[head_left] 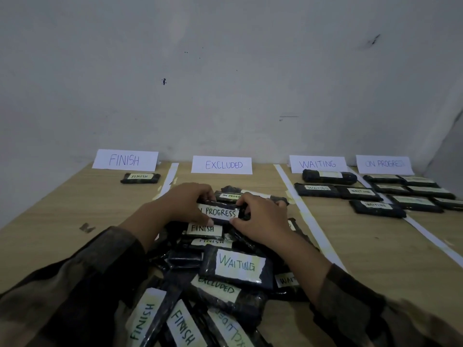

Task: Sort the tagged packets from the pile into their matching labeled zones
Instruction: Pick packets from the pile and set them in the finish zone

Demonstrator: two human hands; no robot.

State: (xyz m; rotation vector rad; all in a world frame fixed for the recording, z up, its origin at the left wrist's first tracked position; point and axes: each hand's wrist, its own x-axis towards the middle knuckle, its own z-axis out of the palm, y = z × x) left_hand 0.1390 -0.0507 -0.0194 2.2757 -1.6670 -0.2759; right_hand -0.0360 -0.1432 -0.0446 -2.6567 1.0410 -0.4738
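Left hand (186, 205) and right hand (260, 217) both grasp the ON PROGRESS packet (219, 212), above the pile (225, 276), nearer the EXCLUDED sign (221, 165).

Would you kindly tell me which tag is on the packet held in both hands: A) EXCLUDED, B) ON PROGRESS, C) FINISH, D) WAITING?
B: the packet pinched between the left hand and the right hand shows "PROGRESS", with its first letters hidden by the left hand.
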